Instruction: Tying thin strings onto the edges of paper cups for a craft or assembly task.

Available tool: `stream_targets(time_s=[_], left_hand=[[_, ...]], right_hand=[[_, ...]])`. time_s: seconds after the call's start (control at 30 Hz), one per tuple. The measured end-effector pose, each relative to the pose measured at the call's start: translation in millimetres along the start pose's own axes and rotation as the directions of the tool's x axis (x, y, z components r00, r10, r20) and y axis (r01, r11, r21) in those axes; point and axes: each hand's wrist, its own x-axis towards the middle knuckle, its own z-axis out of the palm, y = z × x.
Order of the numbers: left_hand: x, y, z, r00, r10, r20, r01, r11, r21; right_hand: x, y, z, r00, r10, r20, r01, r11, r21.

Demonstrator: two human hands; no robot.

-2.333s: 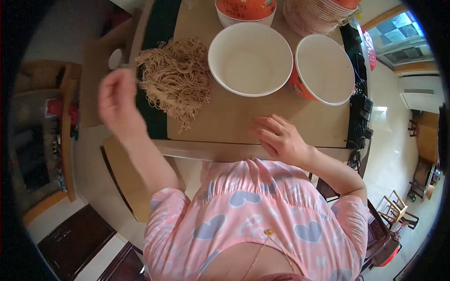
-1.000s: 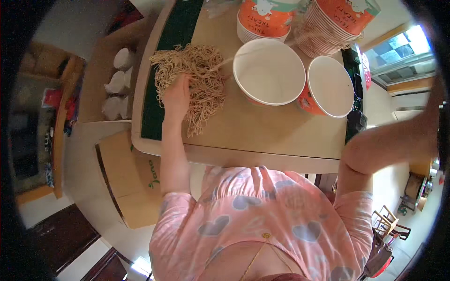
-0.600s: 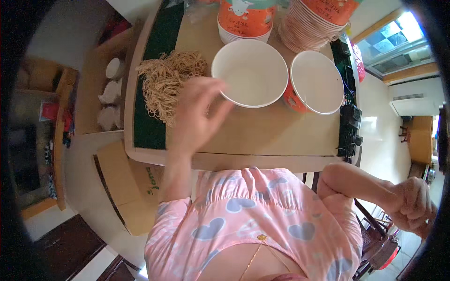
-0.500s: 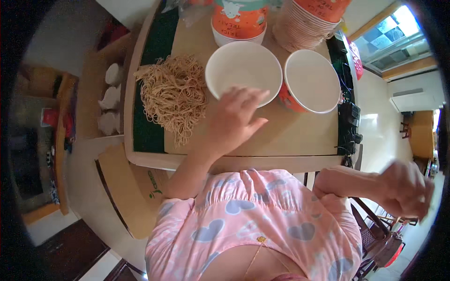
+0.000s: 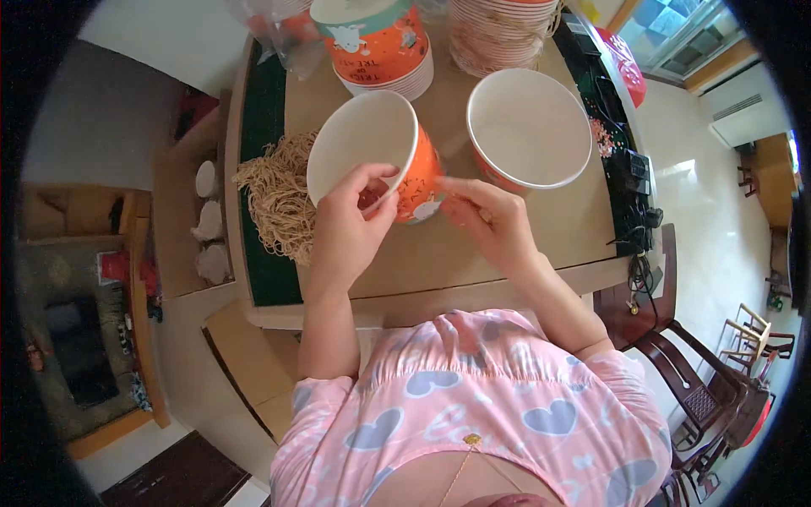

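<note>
An orange paper bucket (image 5: 420, 182) with a white inside is tipped toward the left on the table. My left hand (image 5: 348, 221) is closed on its near rim, thumb and fingers on either side of the wall. Close to the bucket's right side is my right hand (image 5: 498, 221), its fingers drawn together with the tips at the orange wall; whether they pinch anything small I cannot make out. To the right stands a second orange bucket (image 5: 530, 127), its white inside facing up. A tangled heap of beige cords (image 5: 283, 194) lies left of the tipped bucket, partly behind it.
Behind are a stack of printed orange buckets (image 5: 380, 51) and a taller stack of buckets (image 5: 494, 38) with cords hanging on it. Black adapters and cables (image 5: 629, 173) line the table's right edge. An open carton (image 5: 182, 169) stands left; dark chairs (image 5: 701, 389) are at the right.
My left hand has taken the near bucket by its rim and tilted it. My right hand has come in from the far right to the bucket's side. The view has shifted.
</note>
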Motion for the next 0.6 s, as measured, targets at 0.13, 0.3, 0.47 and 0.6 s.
stream_targets(time_s=[0.13,0.3,0.47,0.6], left_hand=[[-9.3,11.5,-4.1,0.991,0.010,0.136,-0.044,0.968,0.248],[-16.9,5.3,-14.5,0.985,-0.103,0.136,0.108,0.994,-0.029],[-17.2,5.6,-21.9,0.981,-0.088,0.173,0.098,0.994,-0.049],[-22.9,9.5,-20.7,0.938,0.194,0.287,-0.235,0.965,0.115]], right_hand=[[-0.1,19.3,14.8,0.973,0.179,-0.147,-0.129,0.946,0.297],[-4.9,27.7,21.9,0.984,0.136,-0.111,-0.103,0.959,0.264],[-6.3,27.1,25.0,0.988,0.114,-0.102,-0.080,0.955,0.287],[-4.7,28.9,23.8,0.989,0.088,-0.120,-0.063,0.979,0.195]])
